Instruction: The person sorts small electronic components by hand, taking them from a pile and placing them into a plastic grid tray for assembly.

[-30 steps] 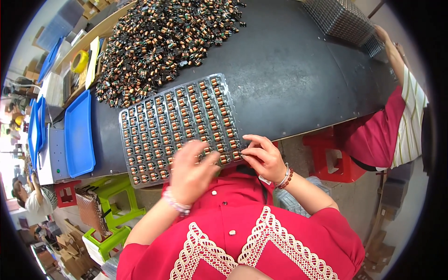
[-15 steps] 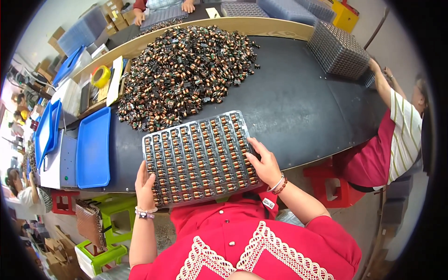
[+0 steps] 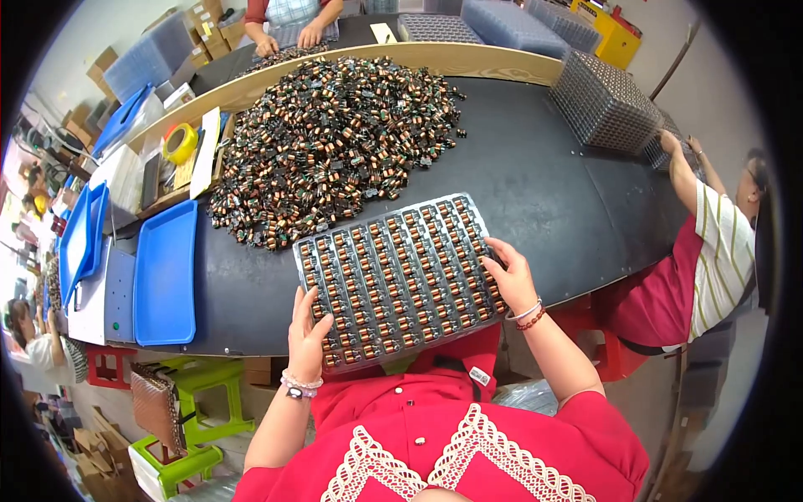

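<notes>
A clear plastic tray (image 3: 299, 251) filled with rows of small copper-wound coils is held between my two hands at the table's near edge. My left hand (image 3: 308, 337) grips its left side, the thumb over the rim. At the right side, my right hand (image 3: 512, 274) grips the edge with thumb and fingers. The tray sits slightly tilted, its right end farther away. Just beyond it lies a big heap of loose coils (image 3: 326, 142) on the black table (image 3: 535, 184).
Blue trays (image 3: 166, 276) and a box with yellow tape (image 3: 180, 144) stand at left. A stack of filled trays (image 3: 604, 102) is at the far right, where a co-worker's hand (image 3: 672, 142) reaches. Across the wooden board (image 3: 502, 62) another person's hands (image 3: 309, 36) work. A green stool (image 3: 205, 402) stands lower left.
Both my hands have carried the filled tray to the right. The co-worker's hands across the board have moved in closer together over the coils there.
</notes>
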Motion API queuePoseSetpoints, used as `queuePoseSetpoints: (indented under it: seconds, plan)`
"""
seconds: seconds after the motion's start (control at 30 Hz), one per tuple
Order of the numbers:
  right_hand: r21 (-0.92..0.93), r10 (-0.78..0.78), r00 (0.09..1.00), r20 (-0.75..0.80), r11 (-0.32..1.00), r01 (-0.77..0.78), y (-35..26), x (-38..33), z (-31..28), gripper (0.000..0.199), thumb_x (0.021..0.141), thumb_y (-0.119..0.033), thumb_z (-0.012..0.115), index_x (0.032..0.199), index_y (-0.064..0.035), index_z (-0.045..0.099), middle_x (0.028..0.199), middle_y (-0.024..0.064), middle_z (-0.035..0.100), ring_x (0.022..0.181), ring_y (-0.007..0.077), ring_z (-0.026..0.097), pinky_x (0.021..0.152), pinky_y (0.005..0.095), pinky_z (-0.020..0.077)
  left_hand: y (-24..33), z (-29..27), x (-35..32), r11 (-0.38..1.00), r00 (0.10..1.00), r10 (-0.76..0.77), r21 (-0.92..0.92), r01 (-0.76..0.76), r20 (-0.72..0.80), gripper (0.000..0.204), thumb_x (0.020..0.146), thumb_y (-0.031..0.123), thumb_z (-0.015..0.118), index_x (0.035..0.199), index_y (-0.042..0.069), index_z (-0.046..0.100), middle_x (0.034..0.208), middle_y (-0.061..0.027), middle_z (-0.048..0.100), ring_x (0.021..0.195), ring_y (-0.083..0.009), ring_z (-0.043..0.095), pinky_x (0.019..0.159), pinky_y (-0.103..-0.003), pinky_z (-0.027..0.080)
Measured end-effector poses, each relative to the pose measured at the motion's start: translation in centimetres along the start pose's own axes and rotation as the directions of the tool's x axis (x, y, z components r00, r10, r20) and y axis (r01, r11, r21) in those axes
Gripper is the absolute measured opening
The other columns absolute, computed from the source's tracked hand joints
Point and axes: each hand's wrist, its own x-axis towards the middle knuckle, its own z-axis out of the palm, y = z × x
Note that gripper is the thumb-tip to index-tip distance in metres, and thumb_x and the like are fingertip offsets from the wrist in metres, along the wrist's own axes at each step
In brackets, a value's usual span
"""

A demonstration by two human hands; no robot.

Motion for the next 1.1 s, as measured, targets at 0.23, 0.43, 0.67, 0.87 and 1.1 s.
queuePoseSetpoints:
  seconds: [0.23,0.43,0.67,0.87,1.1]
  plan:
    - [-0.078,-0.029,0.998,-0.060,0.997,0.025,0.6,-1.5,-1.5,0.037,0.088,0.001,0.059,0.124,0.0068,0.054,0.120,0.0148,0.063,0.112,0.0190,0.059,0.096,0.0309,0.0463,0.0,1.3,0.1,0.992,0.999,-0.009,0.126,0.003,0.046,0.059,0.085,-0.002,0.057,0.142,0.000,0.039,0.159,-0.0176,0.010,0.146,-0.0258,0.017,0.116,-0.037,0.021]
    - [0.037,-0.019,0.985,-0.174,0.999,0.026,1.4,-0.3,-5.5,0.037,0.089,0.002,0.057,0.125,0.0087,0.052,0.121,0.0170,0.062,0.115,0.0195,0.058,0.098,0.0304,0.0451,0.7,6.1,0.6,0.999,0.991,-0.016,-0.026,0.019,0.129,0.060,0.086,-0.005,0.054,0.143,0.001,0.035,0.159,-0.0186,0.006,0.147,-0.0269,0.009,0.117,-0.037,0.014]
    - [-0.166,0.016,0.943,-0.332,0.983,-0.075,4.6,4.1,-13.6,0.038,0.088,0.001,0.058,0.124,0.0090,0.053,0.117,0.0183,0.064,0.108,0.0206,0.061,0.090,0.0294,0.0489,-1.6,13.9,5.9,0.999,0.945,-0.008,-0.034,0.021,0.327,0.066,0.083,-0.005,0.055,0.145,0.004,0.032,0.158,-0.0172,0.011,0.147,-0.0257,0.011,0.117,-0.036,0.014]
    - [-0.418,-0.104,0.831,-0.547,0.894,-0.163,7.0,6.1,-19.2,0.040,0.083,-0.025,0.066,0.116,-0.0026,0.064,0.103,0.0211,0.068,0.097,0.0334,0.066,0.085,0.0374,0.0507,-3.2,21.4,11.8,0.999,0.941,-0.027,0.043,0.013,0.336,0.067,0.080,-0.008,0.053,0.144,0.002,0.034,0.148,-0.0131,0.037,0.131,-0.0224,0.041,0.104,-0.033,0.036]
    - [-0.713,-0.512,0.719,-0.470,0.700,0.032,3.2,-11.4,-15.7,0.017,0.083,0.000,0.061,0.100,-0.0028,0.064,0.118,0.0150,0.063,0.115,0.0325,0.057,0.098,0.0404,0.0444,-3.3,24.8,16.2,0.991,0.939,0.001,0.122,-0.045,0.343,0.060,0.082,-0.002,0.057,0.140,0.006,0.042,0.144,-0.0139,0.042,0.129,-0.0251,0.041,0.104,-0.036,0.034]
